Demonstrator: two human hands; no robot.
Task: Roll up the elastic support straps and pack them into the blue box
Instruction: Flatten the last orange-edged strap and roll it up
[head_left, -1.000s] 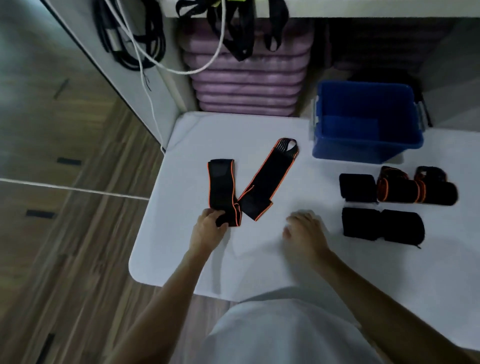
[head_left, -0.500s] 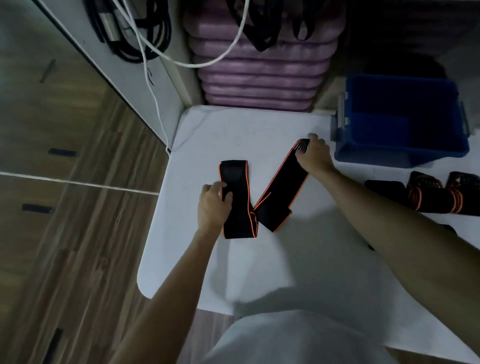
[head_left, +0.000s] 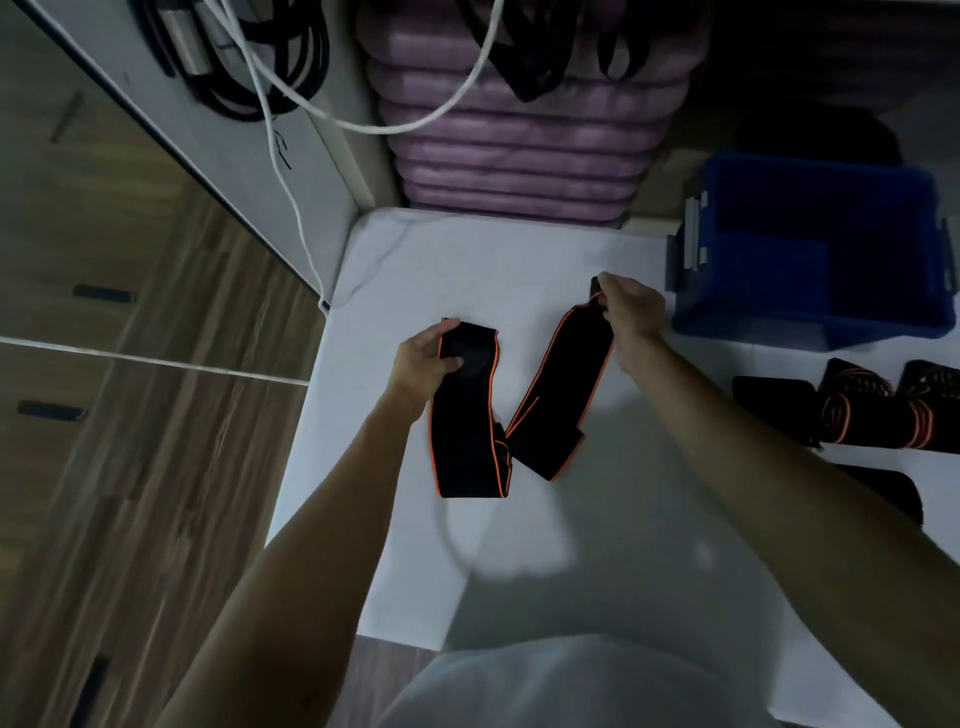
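The person is gripping each end of the folded black-and-orange strap (head_left: 519, 405) above the white table (head_left: 519, 249), left hand (head_left: 423, 358) and right hand (head_left: 631, 309), likely straightening it before rolling toward the blue box (head_left: 810, 312).

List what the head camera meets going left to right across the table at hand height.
left hand → unrolled strap held at both ends → right hand → blue box → rolled straps at the right edge.
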